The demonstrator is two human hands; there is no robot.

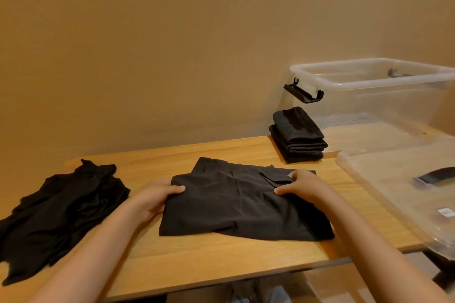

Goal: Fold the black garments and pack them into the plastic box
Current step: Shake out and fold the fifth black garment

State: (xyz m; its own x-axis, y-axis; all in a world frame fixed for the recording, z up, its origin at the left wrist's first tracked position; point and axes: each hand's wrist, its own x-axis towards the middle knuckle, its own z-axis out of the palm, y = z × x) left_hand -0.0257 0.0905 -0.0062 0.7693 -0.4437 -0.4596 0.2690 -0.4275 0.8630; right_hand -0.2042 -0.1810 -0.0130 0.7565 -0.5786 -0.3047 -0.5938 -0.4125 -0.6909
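Plastic box (374,86) cut off at right edge, lid (394,194) running out of frame lower right; loose garment pile (59,214) clipped at left edge; left hand (152,198) fingers tucked under half-folded garment (236,202), unseen.

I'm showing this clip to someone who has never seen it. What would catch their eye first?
Most likely the two hands, left hand and right hand, gripping the side edges of a half-folded black garment in the middle of the wooden table. Next, the crumpled black pile at the left, and the neat folded stack at the back right beside the clear plastic box.
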